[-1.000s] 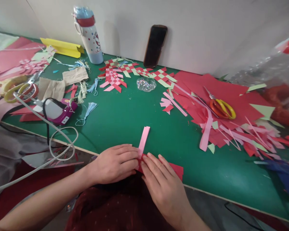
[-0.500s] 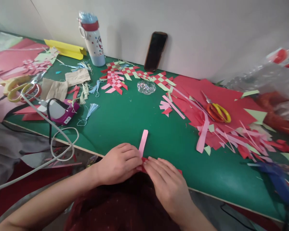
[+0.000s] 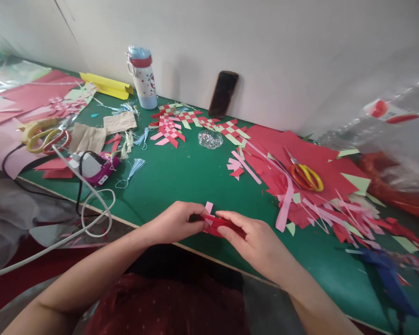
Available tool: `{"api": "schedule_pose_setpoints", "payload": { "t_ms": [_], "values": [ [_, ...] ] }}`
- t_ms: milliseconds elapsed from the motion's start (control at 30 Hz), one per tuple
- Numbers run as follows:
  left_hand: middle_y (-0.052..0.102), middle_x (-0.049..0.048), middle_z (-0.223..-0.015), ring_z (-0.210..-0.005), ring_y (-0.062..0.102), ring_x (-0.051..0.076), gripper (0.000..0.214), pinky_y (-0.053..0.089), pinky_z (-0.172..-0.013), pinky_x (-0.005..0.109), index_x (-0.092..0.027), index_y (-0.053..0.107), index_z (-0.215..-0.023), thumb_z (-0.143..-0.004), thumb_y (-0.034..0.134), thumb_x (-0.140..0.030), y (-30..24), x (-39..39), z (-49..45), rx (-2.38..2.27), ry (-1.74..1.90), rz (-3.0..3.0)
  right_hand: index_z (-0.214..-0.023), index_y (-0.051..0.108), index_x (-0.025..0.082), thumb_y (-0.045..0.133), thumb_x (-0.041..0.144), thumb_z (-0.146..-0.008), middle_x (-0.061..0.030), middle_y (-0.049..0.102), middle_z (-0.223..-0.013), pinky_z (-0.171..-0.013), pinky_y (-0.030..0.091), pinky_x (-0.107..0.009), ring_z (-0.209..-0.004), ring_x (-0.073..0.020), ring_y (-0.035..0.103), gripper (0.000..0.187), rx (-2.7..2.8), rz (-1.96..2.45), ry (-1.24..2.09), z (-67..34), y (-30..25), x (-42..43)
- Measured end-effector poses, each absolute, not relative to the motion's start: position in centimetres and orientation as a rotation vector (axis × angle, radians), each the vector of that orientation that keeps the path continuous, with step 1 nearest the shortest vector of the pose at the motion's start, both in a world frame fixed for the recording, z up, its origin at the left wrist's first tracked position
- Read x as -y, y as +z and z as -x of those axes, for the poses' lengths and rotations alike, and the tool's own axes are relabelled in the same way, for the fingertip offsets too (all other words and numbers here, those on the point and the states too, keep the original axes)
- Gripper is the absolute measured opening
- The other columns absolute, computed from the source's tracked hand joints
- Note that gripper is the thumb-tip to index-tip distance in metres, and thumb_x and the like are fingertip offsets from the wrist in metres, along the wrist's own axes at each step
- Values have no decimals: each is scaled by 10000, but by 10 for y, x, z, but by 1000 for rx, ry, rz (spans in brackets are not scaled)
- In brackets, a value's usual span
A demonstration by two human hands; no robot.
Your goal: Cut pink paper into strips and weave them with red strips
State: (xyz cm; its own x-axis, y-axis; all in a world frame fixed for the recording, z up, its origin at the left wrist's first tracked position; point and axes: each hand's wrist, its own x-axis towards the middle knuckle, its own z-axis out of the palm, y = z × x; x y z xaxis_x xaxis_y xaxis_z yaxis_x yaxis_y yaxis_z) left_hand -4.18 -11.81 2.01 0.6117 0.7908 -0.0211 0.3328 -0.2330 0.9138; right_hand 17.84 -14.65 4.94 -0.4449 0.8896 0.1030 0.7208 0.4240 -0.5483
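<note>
Between my hands, near the front edge of the green table (image 3: 167,186), are paper strips. A red paper strip (image 3: 214,227) lies crosswise, and a pink paper strip (image 3: 209,207) sticks up from behind it, crossing it. My left hand (image 3: 181,221) pinches the left end where the pink and red meet. On the right, my right hand (image 3: 246,232) holds the red strip between thumb and fingers. Part of both strips is hidden by my fingers.
Woven paper pieces (image 3: 169,132), a dish of beads (image 3: 210,138) and a leaning phone (image 3: 223,94) stand toward the wall. Scissors (image 3: 307,177) lie on red sheets at right, above paper scraps and a blue glue gun (image 3: 387,274). A bottle (image 3: 145,79) and white cable (image 3: 97,204) are left.
Both hands have lifted slightly and my right hand has turned, its thumb now showing against the red strip. Less of the pink strip shows. The camera view has shifted.
</note>
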Motion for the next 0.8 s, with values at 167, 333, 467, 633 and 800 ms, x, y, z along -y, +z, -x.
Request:
{"api": "schedule_pose_setpoints", "payload": {
  "t_ms": [167, 333, 467, 633, 800],
  "values": [
    [716, 22, -757, -668, 632, 114, 142, 473, -634, 204, -127, 670, -842, -875, 586, -236, 26, 105, 36, -823, 545, -1543, -934, 727, 267, 621, 289, -882, 39, 741, -736, -492, 455, -216, -608, -145, 668, 120, 2282, 1569, 865, -181, 68, 132],
    [677, 22, -769, -711, 624, 124, 225, 484, -703, 245, -121, 643, -952, -872, 632, -331, 25, 101, 29, -739, 593, -1377, -784, 692, 216, 573, 335, -875, 54, 587, -608, -492, 335, -210, -541, -97, 494, 191, 2103, 1658, 1274, -185, 72, 117],
    [643, 12, -812, -729, 594, 119, 321, 463, -704, 246, -137, 608, -977, -774, 751, -341, 24, 103, 24, -705, 635, -1288, -853, 698, 199, 597, 410, -857, 33, 604, -681, -558, 366, -231, -600, -110, 500, 234, 1926, 1634, 1526, -191, 67, 110],
    [623, 16, -748, -648, 573, 105, 319, 469, -658, 253, -124, 589, -944, -798, 721, -375, 26, 104, 22, -698, 637, -1174, -944, 712, 207, 548, 459, -894, 0, 659, -784, -629, 405, -267, -680, -144, 538, 305, 1921, 1566, 1609, -197, 64, 107],
    [628, 24, -722, -612, 570, 98, 309, 460, -614, 238, -110, 610, -921, -781, 731, -357, 30, 105, 24, -709, 619, -1128, -964, 720, 220, 504, 478, -922, -1, 691, -846, -698, 433, -290, -745, -161, 576, 339, 2041, 1574, 1526, -200, 67, 103]
  ]
}}
